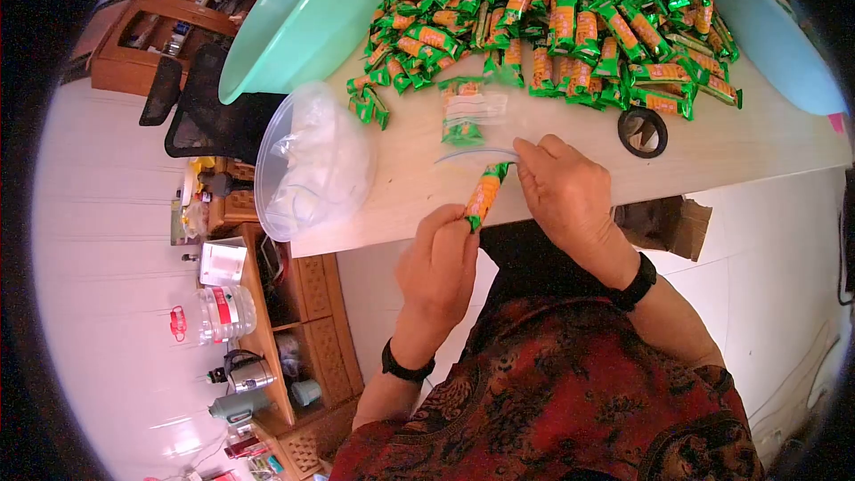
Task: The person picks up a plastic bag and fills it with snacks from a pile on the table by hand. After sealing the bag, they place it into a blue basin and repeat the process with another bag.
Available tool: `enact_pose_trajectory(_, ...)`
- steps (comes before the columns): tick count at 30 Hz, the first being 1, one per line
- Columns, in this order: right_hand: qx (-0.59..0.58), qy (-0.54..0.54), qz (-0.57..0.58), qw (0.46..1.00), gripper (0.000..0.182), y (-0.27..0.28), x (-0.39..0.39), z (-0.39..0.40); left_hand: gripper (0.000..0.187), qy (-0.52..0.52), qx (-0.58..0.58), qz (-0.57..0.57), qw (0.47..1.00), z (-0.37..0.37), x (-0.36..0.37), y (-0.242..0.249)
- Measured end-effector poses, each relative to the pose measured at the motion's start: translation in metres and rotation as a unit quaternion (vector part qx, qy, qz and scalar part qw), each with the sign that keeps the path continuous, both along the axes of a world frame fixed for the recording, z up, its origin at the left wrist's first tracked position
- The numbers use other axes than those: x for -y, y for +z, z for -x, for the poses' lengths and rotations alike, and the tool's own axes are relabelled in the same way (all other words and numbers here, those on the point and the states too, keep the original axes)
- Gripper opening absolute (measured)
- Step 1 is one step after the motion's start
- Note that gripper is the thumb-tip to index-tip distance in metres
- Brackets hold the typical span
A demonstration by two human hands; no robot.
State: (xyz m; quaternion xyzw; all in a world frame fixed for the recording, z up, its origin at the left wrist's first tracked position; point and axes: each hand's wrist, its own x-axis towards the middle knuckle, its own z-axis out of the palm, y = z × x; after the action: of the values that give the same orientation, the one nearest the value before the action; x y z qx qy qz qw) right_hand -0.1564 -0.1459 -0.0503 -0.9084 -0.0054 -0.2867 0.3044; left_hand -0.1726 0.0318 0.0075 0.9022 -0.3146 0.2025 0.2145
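My left hand pinches the lower end of a green-and-orange snack packet near the table's front edge. Beyond it lies a clear zip bag with green-and-orange packets inside, its mouth turned toward me. My right hand has thumb and fingers closed on the right end of the bag's blue-lined mouth. The held packet's upper tip is right at that mouth. A big heap of the same snack packets covers the back of the table.
A clear plastic bowl of transparent bags stands at the table's left edge, with a green basin behind it. A roll of tape lies at the right, a blue basin farther right. An open cardboard box is on the floor.
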Motion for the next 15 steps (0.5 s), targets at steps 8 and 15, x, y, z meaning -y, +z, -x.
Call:
enact_pose_trajectory(8,0.011,0.002,-0.01,1.0,0.018,0.0,0.0,0.0,0.014,0.008,0.071,-0.071,0.995,-0.035,0.031,-0.011)
enact_pose_trajectory(15,-0.002,0.01,-0.007,1.0,0.018,0.002,0.0,0.001,0.019,-0.016,0.118,-0.152,0.981,-0.069,0.049,-0.007)
